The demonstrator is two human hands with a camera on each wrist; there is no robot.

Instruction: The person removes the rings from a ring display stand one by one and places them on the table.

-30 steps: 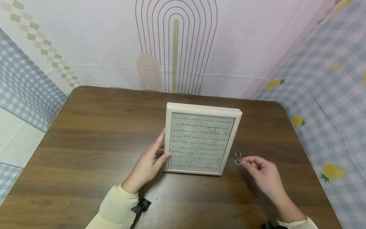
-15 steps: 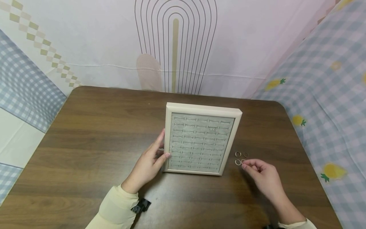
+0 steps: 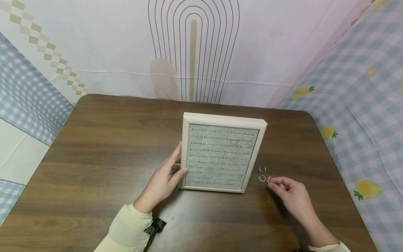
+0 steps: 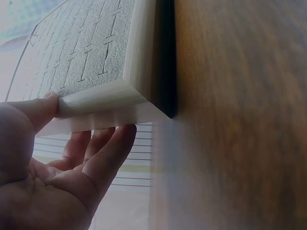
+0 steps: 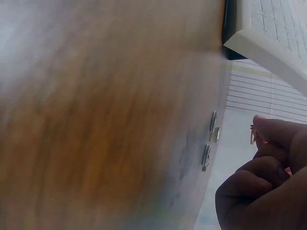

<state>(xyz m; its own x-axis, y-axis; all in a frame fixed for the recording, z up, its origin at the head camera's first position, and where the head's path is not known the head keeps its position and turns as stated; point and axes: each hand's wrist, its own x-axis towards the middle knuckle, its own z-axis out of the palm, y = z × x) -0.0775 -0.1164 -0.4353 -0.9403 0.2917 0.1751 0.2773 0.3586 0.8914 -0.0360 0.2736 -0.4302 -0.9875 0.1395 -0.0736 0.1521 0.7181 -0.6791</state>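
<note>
A cream-framed tray [image 3: 224, 119] with a grey slotted insert lies flat in the middle of the table. One small ring [image 3: 233, 141] sits in an upper slot. My left hand [image 3: 171, 171] rests against the tray's left side, its thumb [image 4: 41, 108] on the frame's near corner and its straight fingers [image 4: 108, 148] along the side wall. To the right of the tray lie three small gold rings [image 3: 262, 169] on the wood. My right hand [image 3: 271, 181] pinches a fourth ring [image 5: 252, 135] between thumb and forefinger, just beside those three.
The dark wooden table [image 3: 104, 147] has rounded far corners. Patterned cloth hangs behind it, and checked cloth [image 3: 362, 105] with fruit prints runs along the right. A black clip [image 3: 154, 225] shows at my left sleeve.
My right hand has drawn slightly right and toward me, with a ring at its fingertips. The left hand and the tray have not moved.
</note>
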